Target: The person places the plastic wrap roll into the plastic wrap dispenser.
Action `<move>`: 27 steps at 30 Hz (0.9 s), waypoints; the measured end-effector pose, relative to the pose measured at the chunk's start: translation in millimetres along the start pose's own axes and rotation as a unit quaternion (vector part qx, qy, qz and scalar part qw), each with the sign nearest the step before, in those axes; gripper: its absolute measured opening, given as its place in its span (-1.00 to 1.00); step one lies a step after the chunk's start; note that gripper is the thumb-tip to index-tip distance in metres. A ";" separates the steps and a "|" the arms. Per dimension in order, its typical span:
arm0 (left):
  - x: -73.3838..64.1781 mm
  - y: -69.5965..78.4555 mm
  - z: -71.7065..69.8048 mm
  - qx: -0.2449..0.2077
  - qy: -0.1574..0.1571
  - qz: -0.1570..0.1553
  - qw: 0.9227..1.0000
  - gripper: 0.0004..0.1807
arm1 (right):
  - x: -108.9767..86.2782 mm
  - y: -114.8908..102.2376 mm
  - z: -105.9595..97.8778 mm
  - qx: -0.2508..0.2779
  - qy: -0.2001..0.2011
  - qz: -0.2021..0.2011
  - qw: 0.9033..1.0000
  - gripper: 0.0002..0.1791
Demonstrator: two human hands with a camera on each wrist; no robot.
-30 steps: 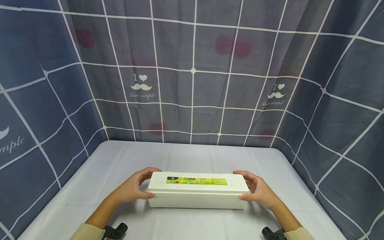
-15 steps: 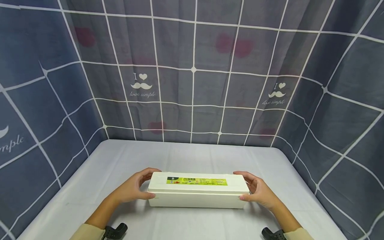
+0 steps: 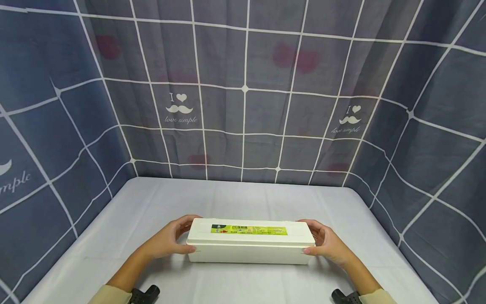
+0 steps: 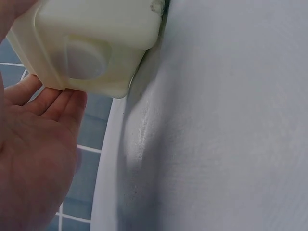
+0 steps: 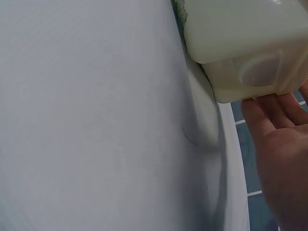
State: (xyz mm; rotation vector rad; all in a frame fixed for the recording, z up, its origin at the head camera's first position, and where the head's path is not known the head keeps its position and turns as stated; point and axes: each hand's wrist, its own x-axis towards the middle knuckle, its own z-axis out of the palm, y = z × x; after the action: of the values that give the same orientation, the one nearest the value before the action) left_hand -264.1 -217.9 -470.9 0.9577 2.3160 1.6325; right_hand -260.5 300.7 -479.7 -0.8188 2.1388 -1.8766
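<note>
A long cream-white plastic cling film box (image 3: 250,253) sits on the white cloth, its lid down, with a yellow-green label on top. My left hand (image 3: 168,238) holds its left end, thumb at the front corner and fingers behind. At the opposite end my right hand (image 3: 330,242) grips it the same way. In the left wrist view, fingers (image 4: 57,103) lie along the back edge of the box (image 4: 96,24), whose end wall has a round recess. The right wrist view has fingers (image 5: 269,113) against the back edge of the box (image 5: 240,29).
The white-covered table (image 3: 243,198) extends behind and beside the box. A dark grey-blue curtain (image 3: 224,109) with white grid lines encloses the back and both sides. A black wrist device (image 3: 144,294) is worn below each hand.
The box stays in place. The fingers and thumbs of both hands have shifted very slightly outward at its ends.
</note>
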 end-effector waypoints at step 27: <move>-2.3 -2.8 -3.6 -0.036 -0.019 -0.016 0.999 0.05 | -2.7 3.2 -7.3 -0.003 -0.046 0.009 0.999 0.10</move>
State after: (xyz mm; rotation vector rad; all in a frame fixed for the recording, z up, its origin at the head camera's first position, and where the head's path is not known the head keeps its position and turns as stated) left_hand -265.2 -222.6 -472.5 0.9231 2.2209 1.6570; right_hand -262.7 308.5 -482.0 -0.8657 2.0918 -1.7874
